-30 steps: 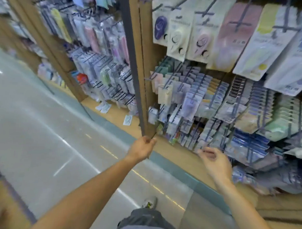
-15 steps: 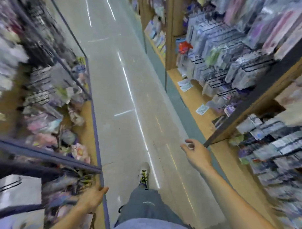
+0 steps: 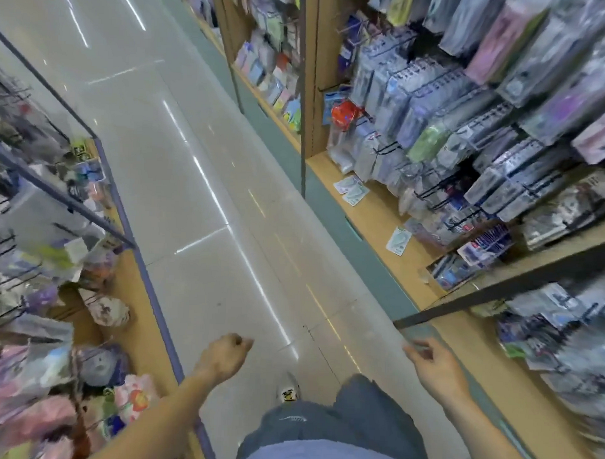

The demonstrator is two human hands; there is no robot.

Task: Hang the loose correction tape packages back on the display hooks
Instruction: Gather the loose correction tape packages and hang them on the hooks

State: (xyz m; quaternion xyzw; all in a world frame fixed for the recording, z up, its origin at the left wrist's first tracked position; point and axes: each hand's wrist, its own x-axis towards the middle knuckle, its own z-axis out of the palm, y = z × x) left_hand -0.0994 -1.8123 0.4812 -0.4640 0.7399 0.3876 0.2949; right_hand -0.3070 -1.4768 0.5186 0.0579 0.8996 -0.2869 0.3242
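Aisle view: you are holding your left hand out over the floor, fingers curled into an empty fist. Your right hand is reaching forward, fingers loosely apart, holding nothing. Loose correction tape packages are lying on the wooden shelf base under the display hooks.

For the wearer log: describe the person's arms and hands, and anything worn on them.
Both forearms are bare as far as the frame shows, with no sleeves in view. The left hand and right hand wear no gloves; no watch, ring or bracelet is visible, though blur could hide small items.
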